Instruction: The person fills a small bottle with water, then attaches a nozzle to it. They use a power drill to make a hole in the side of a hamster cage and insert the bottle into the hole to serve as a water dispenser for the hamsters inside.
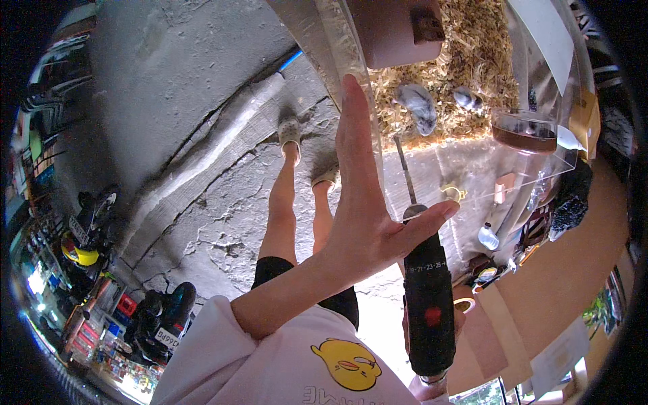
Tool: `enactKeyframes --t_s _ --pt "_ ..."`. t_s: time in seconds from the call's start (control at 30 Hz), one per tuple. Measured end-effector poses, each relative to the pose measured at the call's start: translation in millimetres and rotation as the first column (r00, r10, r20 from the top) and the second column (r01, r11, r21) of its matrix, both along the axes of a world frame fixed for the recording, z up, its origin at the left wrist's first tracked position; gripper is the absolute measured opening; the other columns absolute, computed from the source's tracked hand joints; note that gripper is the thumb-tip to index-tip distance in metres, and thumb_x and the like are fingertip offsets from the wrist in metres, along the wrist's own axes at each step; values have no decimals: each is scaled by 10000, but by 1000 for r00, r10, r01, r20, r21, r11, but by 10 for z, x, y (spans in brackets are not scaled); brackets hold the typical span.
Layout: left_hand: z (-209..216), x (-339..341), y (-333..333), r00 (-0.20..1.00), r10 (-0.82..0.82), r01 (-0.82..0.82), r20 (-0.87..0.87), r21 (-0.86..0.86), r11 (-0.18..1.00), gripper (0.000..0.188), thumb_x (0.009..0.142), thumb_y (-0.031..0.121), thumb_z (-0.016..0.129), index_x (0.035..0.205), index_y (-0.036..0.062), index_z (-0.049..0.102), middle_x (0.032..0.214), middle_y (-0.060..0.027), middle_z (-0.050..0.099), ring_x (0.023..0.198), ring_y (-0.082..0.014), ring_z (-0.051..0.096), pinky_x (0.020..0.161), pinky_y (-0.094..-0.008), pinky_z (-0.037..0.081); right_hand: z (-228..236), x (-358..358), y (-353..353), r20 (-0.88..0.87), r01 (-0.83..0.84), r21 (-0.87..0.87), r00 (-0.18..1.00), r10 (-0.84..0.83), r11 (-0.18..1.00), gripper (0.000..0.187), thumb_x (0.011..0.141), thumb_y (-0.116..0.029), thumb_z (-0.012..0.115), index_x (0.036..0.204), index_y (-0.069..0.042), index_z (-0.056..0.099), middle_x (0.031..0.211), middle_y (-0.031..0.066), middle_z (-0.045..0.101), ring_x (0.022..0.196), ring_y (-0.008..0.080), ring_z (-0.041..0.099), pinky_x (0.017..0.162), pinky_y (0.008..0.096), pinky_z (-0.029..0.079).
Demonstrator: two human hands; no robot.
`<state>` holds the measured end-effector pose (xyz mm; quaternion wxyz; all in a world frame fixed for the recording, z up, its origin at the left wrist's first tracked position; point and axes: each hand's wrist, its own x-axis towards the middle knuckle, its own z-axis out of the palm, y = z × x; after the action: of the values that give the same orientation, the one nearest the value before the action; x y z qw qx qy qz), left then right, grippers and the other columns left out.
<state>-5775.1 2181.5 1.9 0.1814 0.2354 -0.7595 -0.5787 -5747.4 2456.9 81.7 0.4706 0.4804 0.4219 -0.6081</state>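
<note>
A clear plastic tank (368, 101) stands in front of me, bedded with wood shavings (466, 40). Two grey-and-white hamsters, a larger one (417, 106) and a smaller one (466, 98), are on the shavings. My left hand (368, 216) lies against the tank's near left corner, its index finger stretched along the side wall and its thumb spread to the right. My right hand (459, 320), mostly hidden behind a black drill (432, 337), is wrapped round it. The drill's long thin bit (405, 169) points up toward the tank's near wall; whether its tip touches cannot be made out.
Inside the tank are a brownish box (398, 34) and a round clear dish (525, 131). A yellow ring-shaped thing (453, 194) and a small bottle (487, 236) show beyond my thumb. Cracked concrete floor (229, 223) lies at left, with parked motorbikes (162, 317) beyond.
</note>
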Motion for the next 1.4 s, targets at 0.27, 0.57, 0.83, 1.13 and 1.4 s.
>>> enactKeyframes --t_s 0.27,0.57,0.83,1.13,1.4 --pt "-203 -27 64 980 48 -39 -195 49 998 1285 814 438 841 1624 10 -60 1677 -296 -70 1557 -478 11 1243 -584 120 89 -21 263 -346 -584 399 618 706 707 228 988 -157 644 1166 -15 630 837 79 678 669 154 658 607 301 557" --pt "-200 -32 69 985 23 -31 -171 -47 998 1267 837 490 805 1624 10 -65 1672 -307 -69 1552 -490 18 1238 -599 140 104 -156 -82 -211 -726 673 -9 978 138 265 878 -161 770 1132 -92 742 992 78 741 839 258 706 798 386 555" --pt "-149 -1 57 996 23 -30 -87 -86 996 1259 836 487 811 1625 8 -44 1672 -306 -65 1553 -486 9 1238 -598 136 -62 -187 -341 -333 -445 885 -398 855 138 63 942 -79 698 893 -62 663 600 -8 593 487 90 541 511 248 436" --pt "-127 -9 44 995 25 -26 -97 -14 1000 1273 837 515 798 1624 13 -68 1675 -296 -80 1558 -473 -2 1242 -592 111 120 -89 411 -350 -691 714 -212 913 113 238 939 -151 699 1139 -58 609 974 64 612 799 154 569 762 346 507" --pt "-205 -51 89 983 30 -30 -181 6 1000 1249 855 496 787 1621 -1 -67 1676 -300 -73 1560 -469 5 1243 -588 114 -123 -166 257 -412 -571 327 631 658 753 355 849 -200 822 1087 -36 616 713 39 627 584 143 597 523 306 469"
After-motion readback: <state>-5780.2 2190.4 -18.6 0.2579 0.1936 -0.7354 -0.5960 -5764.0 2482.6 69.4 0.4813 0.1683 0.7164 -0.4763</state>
